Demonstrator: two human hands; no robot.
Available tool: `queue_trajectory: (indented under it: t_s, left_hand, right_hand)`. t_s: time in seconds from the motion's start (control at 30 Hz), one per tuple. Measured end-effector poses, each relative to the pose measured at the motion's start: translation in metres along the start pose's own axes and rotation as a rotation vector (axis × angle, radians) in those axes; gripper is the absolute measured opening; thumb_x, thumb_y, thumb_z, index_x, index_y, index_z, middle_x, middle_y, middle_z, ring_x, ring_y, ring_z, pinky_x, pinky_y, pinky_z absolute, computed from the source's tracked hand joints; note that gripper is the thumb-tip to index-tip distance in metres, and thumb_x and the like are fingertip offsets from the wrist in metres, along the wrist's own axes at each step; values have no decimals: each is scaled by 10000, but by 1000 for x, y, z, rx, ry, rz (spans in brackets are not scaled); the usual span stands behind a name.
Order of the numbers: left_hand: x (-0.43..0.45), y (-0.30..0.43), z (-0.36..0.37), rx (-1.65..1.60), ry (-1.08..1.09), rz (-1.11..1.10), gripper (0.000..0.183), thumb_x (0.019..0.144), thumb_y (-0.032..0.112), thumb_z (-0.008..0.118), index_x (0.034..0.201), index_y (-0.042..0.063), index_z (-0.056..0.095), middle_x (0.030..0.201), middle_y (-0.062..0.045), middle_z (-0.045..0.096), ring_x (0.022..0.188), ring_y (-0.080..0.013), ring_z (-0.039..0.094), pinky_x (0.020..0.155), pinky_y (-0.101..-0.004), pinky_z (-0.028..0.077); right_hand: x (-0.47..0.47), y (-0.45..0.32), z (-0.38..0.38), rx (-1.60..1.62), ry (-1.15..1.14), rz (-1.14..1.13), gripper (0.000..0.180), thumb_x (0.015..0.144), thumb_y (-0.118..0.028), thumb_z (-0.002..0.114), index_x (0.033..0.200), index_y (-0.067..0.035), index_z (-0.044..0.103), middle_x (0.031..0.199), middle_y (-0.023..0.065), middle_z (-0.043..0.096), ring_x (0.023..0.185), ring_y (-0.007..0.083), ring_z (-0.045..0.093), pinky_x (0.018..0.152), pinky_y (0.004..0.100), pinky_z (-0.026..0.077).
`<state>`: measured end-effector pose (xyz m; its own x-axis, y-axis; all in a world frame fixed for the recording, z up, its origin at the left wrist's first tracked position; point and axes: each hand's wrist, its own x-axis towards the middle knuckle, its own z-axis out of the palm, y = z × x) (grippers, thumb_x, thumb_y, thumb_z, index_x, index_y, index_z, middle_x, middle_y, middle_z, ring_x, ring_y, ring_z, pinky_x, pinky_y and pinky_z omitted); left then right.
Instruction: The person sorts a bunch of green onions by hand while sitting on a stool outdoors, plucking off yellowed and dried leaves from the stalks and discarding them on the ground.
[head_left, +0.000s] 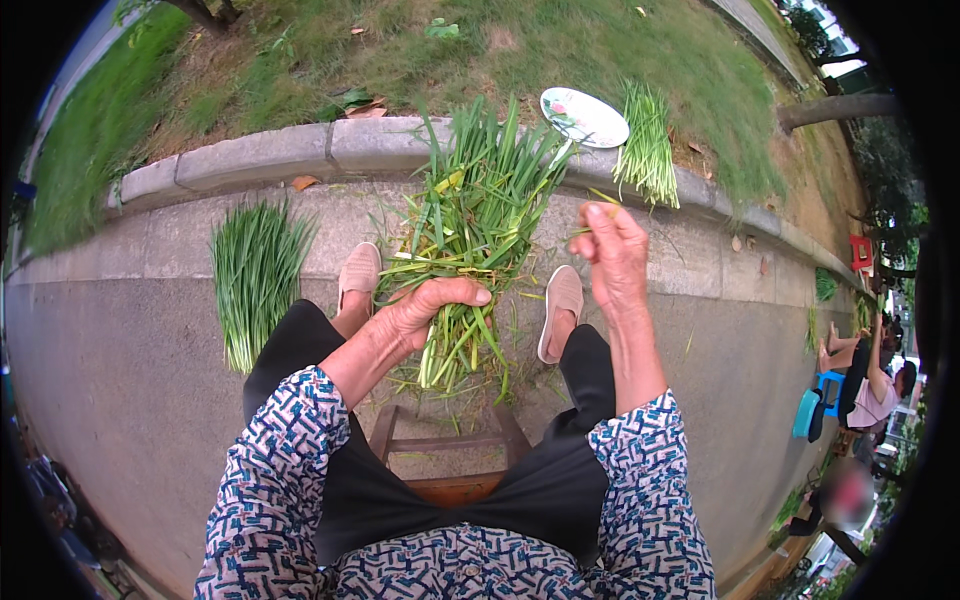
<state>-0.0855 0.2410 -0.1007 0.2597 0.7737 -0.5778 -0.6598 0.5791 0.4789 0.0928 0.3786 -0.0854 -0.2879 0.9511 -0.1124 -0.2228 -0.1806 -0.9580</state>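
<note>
My left hand (442, 304) is closed around a thick, untidy bunch of green leafy stalks (480, 202), probably garlic chives, with some yellowed blades among them. Their pale stem ends stick out below my fist, and the leaf tips reach the kerb. To the right of the bunch, my right hand (615, 240) is raised with a thin yellowish blade (604, 196) pinched between thumb and fingers. A neat pile of chives (259, 277) lies on the pavement to the left. Beyond my right hand, another bundle of chives (649, 146) rests across the kerb.
An oval white plate (592, 124) with a flower pattern lies by the stone kerb (255, 154). Loose trimmings are scattered between my shoes. A wooden stool (457, 487) is under me. At far right, people sit near a blue stool (831, 386) and a teal basin (806, 414).
</note>
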Motion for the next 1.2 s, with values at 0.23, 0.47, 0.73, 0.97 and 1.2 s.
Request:
queue_trajectory:
  t_s: [0.23,0.47,0.73,0.97,1.2]
  left_hand:
    - [-6,-2,9,158,36,-33,342,639,135,699,933,23,565,801,-49,580,695,-151,569,585,-301,500]
    - [-3,-3,5,54,1,-67,350,640,139,688,940,17,554,783,-60,578,670,-160,573,588,-315,507]
    - [5,-6,-9,-192,-99,-17,294,677,150,635,885,-35,540,722,-95,568,610,-182,588,603,-306,507]
    - [6,-2,-6,-292,-50,86,275,667,93,651,900,-11,547,771,-90,599,618,-174,592,561,-295,525]
    - [5,-3,-5,-268,-41,46,271,674,116,644,884,-30,554,761,-96,593,609,-176,593,579,-301,520]
  right_hand:
    - [-9,8,17,-40,-116,157,209,761,-198,662,689,-29,564,580,8,515,425,41,405,401,196,350]
    - [-7,14,11,-57,-6,117,150,767,-131,641,694,-30,558,580,7,501,418,45,372,432,208,359]
    - [7,11,-5,115,245,0,171,788,-156,623,707,-16,569,574,14,495,423,63,413,399,205,376]
    - [-25,16,31,-244,-244,110,161,785,-171,632,755,-20,587,600,-28,510,479,23,405,431,173,327]
    - [-20,23,25,-342,-179,98,81,766,-96,583,750,-18,573,609,-19,517,497,33,431,429,186,349]
